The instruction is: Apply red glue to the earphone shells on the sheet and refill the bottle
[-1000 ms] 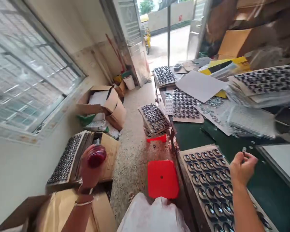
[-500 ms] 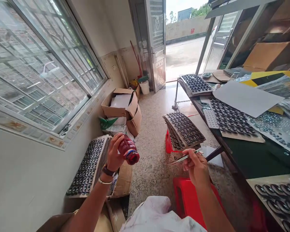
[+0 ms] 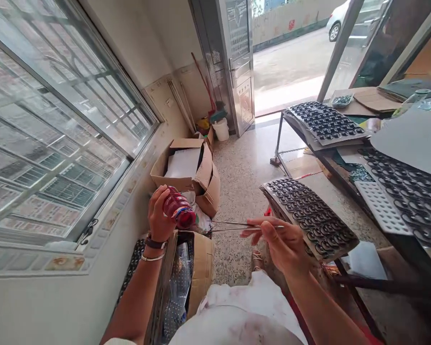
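My left hand (image 3: 158, 218) is wrapped round a bottle (image 3: 174, 203) of deep red, with a blue band near its neck. The bottle is tilted, its mouth pointing down and to the right. Between the thumb and fingers of my right hand (image 3: 282, 244) are tweezers (image 3: 237, 224), their two thin arms apart and the tips pointing left toward the bottle mouth. I cannot make out anything between the tips. Right behind that hand lies a stack of sheets (image 3: 305, 211) bearing rows of black ring-like pieces.
A bench at right bears more sheets of black pieces (image 3: 323, 120), a white perforated tray (image 3: 380, 206) and a small tub (image 3: 342, 99). Cardboard boxes (image 3: 209, 184) line the left wall. An open box (image 3: 201, 268) stands below my left hand. Ahead, a metal door (image 3: 242, 72) stands open.
My right hand has turned so that the tweezers point left and lie nearer the bottle. The bottle has shifted slightly left and up. The view has swung left and down.
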Available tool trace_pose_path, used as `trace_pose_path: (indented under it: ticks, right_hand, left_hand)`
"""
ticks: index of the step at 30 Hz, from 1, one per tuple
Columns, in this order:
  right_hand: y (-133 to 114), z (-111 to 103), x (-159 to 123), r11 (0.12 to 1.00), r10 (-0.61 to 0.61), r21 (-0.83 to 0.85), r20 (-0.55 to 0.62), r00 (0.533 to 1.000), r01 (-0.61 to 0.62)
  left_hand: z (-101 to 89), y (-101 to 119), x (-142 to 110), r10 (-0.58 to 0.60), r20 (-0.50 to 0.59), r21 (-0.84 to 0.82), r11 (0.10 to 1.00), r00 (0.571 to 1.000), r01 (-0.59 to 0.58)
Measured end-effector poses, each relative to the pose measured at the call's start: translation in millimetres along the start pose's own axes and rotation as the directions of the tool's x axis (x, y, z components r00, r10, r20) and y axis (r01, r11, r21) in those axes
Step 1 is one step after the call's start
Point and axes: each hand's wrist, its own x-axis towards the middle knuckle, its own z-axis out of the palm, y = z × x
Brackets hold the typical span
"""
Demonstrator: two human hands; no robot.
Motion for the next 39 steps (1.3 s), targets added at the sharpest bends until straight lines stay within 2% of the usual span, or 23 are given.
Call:
trace_pose_path:
  ticks: [6,9,13,17,21,25,30,35,39]
  right_hand:
    - [16.3,-8.3,161.1,0.983,-0.117,-0.134,0.049,0.992,0.123]
    - [33.0,-15.2,228.8,0.929,-0.242,-0.278,0.041,0.969,0.244]
    - [67.9,-30.4,310.9,0.818,-0.388,-0.428,0.082,0.918,0.384]
    - [109.4,-39.8,393.8,0.743,-0.466,-0.460,0.166,0.869,0.486]
    - [141.6,-38.3,481.5,0.676,-0.533,-0.488,0.194,0.823,0.553]
    - [161.3,-37.8,566.7,0.617,-0.570,-0.532,0.205,0.796,0.580]
    - [184.1,-50.3,665.8,0.581,-0.497,-0.610,0.258,0.828,0.539]
    - [211.9,-80.3,769.2,0.574,-0.519,-0.602,0.258,0.815,0.556]
    - [224.6,-111.6,858.6,0.506,-0.556,-0.591,0.333,0.761,0.628]
  left_hand:
    - [80.9,-60.9,86.4,-0.040,0.003,0.098,0.994,0.999,0.039]
    - [125.0,-94.3,127.3,-0.034,0.019,0.109,0.994,0.999,0.032]
    - [183.8,-145.2,179.9,-0.007,0.024,0.117,0.993,1.000,0.004]
    - [237.1,-205.4,235.3,0.036,0.030,0.123,0.992,0.999,-0.040]
    - [283.3,-266.0,296.2,0.077,0.058,0.109,0.991,0.995,-0.083]
    - [329.7,-317.5,356.8,0.120,0.072,0.072,0.989,0.990,-0.125]
    - [395.1,-368.8,421.3,0.094,0.060,0.047,0.994,0.994,-0.097]
    - [463.0,-409.9,481.9,0.091,0.036,0.060,0.994,0.995,-0.094]
    - [513.7,-432.6,532.2,0.078,0.001,0.115,0.990,0.997,-0.078]
